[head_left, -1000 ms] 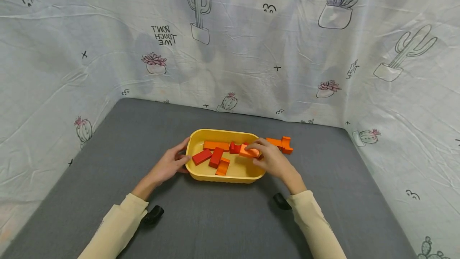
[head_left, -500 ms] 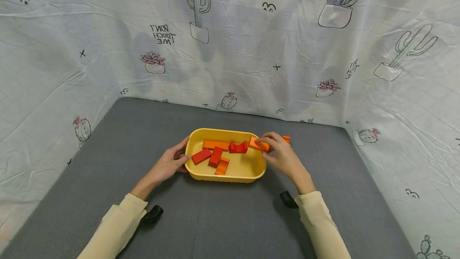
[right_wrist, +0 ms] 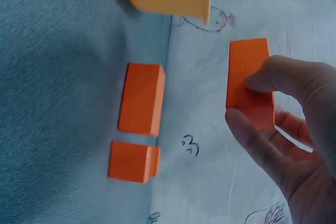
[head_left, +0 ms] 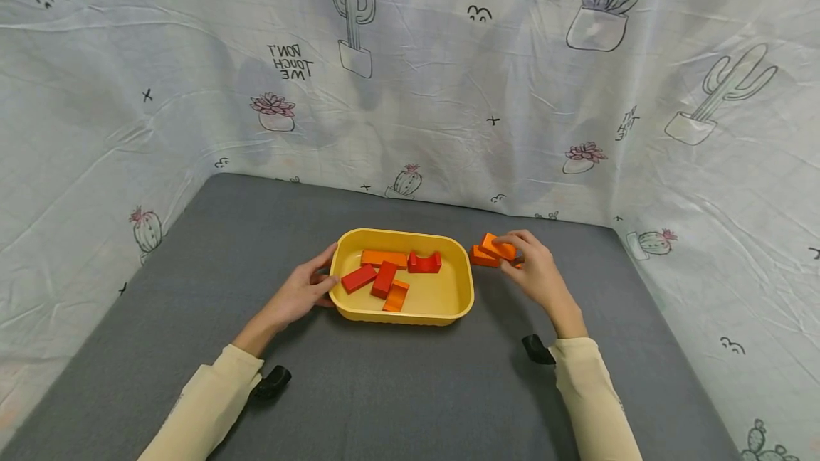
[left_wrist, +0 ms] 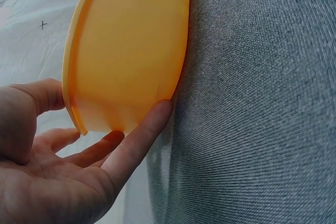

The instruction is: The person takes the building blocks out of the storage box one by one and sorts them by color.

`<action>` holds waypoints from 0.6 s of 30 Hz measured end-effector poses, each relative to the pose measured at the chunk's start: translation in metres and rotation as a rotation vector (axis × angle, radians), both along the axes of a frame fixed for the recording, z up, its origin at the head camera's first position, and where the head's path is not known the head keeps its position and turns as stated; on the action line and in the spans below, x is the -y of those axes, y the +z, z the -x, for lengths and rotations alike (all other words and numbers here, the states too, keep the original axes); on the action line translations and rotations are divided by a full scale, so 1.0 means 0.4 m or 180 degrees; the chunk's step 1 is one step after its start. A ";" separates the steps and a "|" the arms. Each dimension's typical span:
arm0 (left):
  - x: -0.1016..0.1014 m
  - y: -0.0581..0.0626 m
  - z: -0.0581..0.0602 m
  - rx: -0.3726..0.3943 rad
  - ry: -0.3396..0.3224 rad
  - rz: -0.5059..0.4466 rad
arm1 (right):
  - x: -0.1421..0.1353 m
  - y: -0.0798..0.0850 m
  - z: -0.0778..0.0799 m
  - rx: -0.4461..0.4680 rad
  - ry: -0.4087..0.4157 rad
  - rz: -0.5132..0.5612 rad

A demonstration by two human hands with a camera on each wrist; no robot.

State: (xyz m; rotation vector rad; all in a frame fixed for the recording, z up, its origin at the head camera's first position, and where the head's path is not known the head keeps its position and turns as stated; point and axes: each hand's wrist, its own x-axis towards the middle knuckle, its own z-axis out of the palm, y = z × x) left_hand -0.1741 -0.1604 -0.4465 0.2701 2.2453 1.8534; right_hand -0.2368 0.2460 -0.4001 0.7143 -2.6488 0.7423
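A yellow plastic bin (head_left: 442, 304) stands on the table. My left hand (head_left: 307, 287) grips its left end, thumb at the rim and fingers against the outer wall (left_wrist: 126, 40). Over to the right of the bin, my right hand (head_left: 538, 269) pinches an orange block (right_wrist: 244, 56) between thumb and fingers, raised above the table. Below it lie an orange block (right_wrist: 140, 98) and a shorter, stepped orange piece (right_wrist: 128, 161), partly hidden by the hand in the head view. Inside the bin are a red block with a curved notch (head_left: 425, 263), red blocks (head_left: 359, 278) and orange blocks (head_left: 384, 260).
The grey table (head_left: 397, 390) runs back to a white curtain (head_left: 435, 91) printed with cacti, which also hangs along both sides. A black device (head_left: 272, 383) sits at the left wrist and another black device (head_left: 537, 349) at the right.
My right hand has carried the orange block from inside the bin, over its right rim, to above the orange pieces on the table. My left hand has stayed on the bin.
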 end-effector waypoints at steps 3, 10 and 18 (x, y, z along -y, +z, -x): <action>0.002 -0.007 0.001 -0.0033 -0.0002 0.0012 | -0.014 -0.009 0.004 0.0011 -0.0171 0.0118; 0.000 -0.003 -0.001 -0.0035 0.0001 -0.0002 | -0.040 -0.025 0.008 -0.0132 -0.0590 0.0280; 0.000 0.001 -0.002 -0.0036 0.0015 -0.0023 | -0.063 -0.061 0.022 -0.0232 -0.1416 0.0525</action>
